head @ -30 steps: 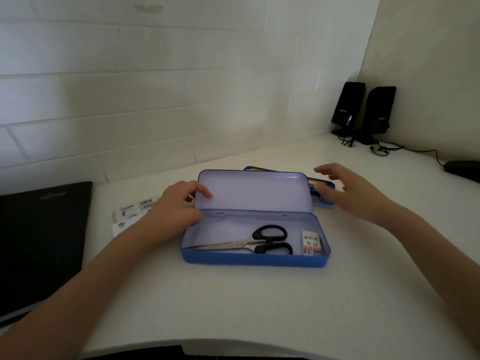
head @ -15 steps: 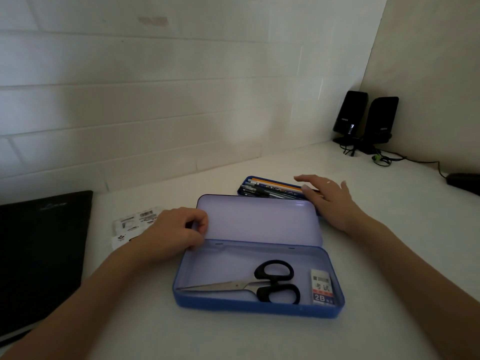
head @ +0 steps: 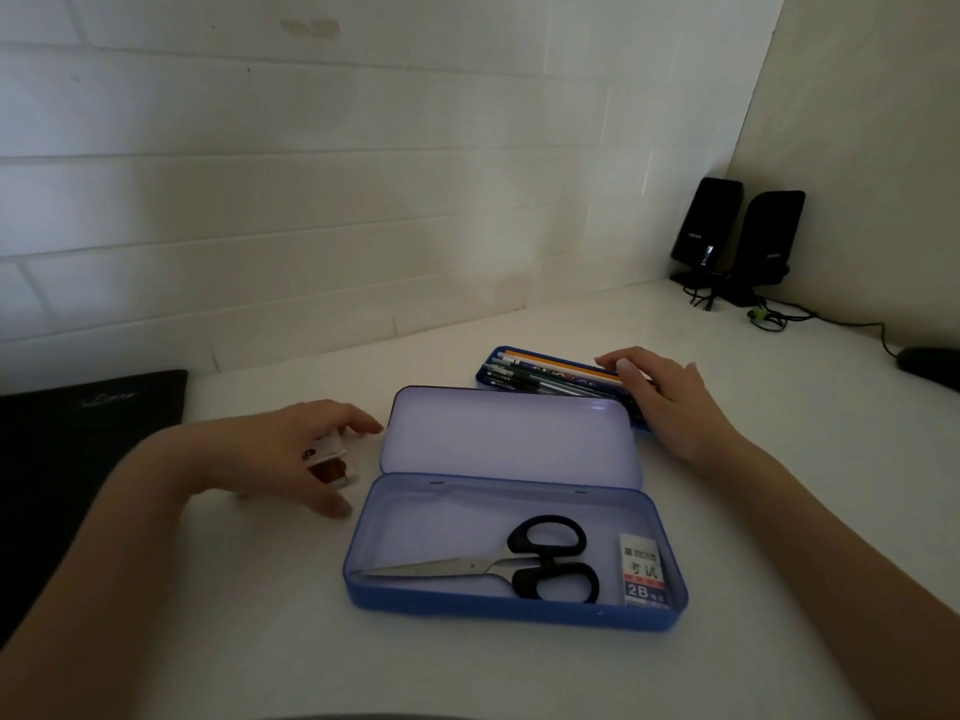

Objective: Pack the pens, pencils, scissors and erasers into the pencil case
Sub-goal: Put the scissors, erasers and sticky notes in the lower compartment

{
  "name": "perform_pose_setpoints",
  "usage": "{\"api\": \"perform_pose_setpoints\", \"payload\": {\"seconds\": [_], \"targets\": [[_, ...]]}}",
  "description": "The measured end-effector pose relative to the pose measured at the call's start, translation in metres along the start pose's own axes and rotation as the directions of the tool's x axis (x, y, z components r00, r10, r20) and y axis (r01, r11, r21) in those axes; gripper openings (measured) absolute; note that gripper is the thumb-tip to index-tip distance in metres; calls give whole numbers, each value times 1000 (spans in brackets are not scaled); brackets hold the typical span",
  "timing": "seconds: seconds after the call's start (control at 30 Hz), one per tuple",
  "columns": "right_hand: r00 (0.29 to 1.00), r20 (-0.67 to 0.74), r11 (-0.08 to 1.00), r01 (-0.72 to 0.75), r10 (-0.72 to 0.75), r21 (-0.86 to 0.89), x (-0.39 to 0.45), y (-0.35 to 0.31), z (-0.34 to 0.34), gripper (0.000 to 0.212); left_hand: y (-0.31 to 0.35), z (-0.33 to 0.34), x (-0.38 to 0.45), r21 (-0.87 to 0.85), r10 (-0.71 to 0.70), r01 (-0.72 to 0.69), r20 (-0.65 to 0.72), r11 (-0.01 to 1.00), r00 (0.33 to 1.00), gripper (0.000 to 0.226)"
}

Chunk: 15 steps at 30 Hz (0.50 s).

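On the white desk (head: 467, 678) lies the open blue pencil case (head: 511, 613), lid (head: 511, 441) folded back flat toward the wall; black-handled scissors (head: 550, 558) and a sleeved 2B eraser (head: 643, 571) already rest in its base, the eraser at the right end, apart from the scissor handles. Behind the lid sits a shallow blue tray (head: 491, 363) of pens and pencils (head: 550, 376), laid side by side; the right hand (head: 670, 402) rests on the tray's right end, fingers nearly straight and lightly spread, probably to steady it or gather its contents. Left of the case, the left hand (head: 291, 449) is loosely curled over a small white eraser (head: 327, 449); it seems pinched between thumb and fingers, though the grip itself cannot be made out, nor whether more erasers lie beneath the palm. The lid hides the tray's near edge, and the right hand its far end; the pen count is unclear. A dark pad (head: 78, 459) is cut off at left; two black speakers (head: 737, 236) stand in the corner.
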State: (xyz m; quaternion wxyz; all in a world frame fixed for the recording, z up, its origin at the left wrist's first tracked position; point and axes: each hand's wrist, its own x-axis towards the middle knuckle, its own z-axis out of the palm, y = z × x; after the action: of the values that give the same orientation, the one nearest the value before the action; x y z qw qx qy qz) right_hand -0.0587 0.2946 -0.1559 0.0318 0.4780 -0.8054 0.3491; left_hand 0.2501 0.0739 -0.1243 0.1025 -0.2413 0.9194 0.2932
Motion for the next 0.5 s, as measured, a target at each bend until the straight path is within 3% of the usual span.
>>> {"api": "perform_pose_setpoints", "payload": {"seconds": [0.1, 0.27, 0.33, 0.4, 0.5], "targets": [[999, 27, 1000, 19, -19, -17, -1, -1, 1, 41, -1, -1, -1, -53, 18, -22, -72, 998, 997, 64], [999, 27, 999, 41, -41, -8, 0, 1, 3, 41, 3, 0, 1, 19, 89, -87, -200, 996, 976, 29], [999, 22, 999, 48, -48, -6, 0, 1, 4, 40, 7, 2, 2, 21, 122, -121, -265, 992, 956, 26], [998, 6, 998, 64, -64, 1, 0, 1, 4, 39, 12, 7, 7, 15, 159, -166, -376, 986, 913, 18], [994, -70, 996, 87, -85, 36, -1, -4, 0, 30, 19, 11, 11, 3, 186, -229, -593, 973, 783, 29]]}}
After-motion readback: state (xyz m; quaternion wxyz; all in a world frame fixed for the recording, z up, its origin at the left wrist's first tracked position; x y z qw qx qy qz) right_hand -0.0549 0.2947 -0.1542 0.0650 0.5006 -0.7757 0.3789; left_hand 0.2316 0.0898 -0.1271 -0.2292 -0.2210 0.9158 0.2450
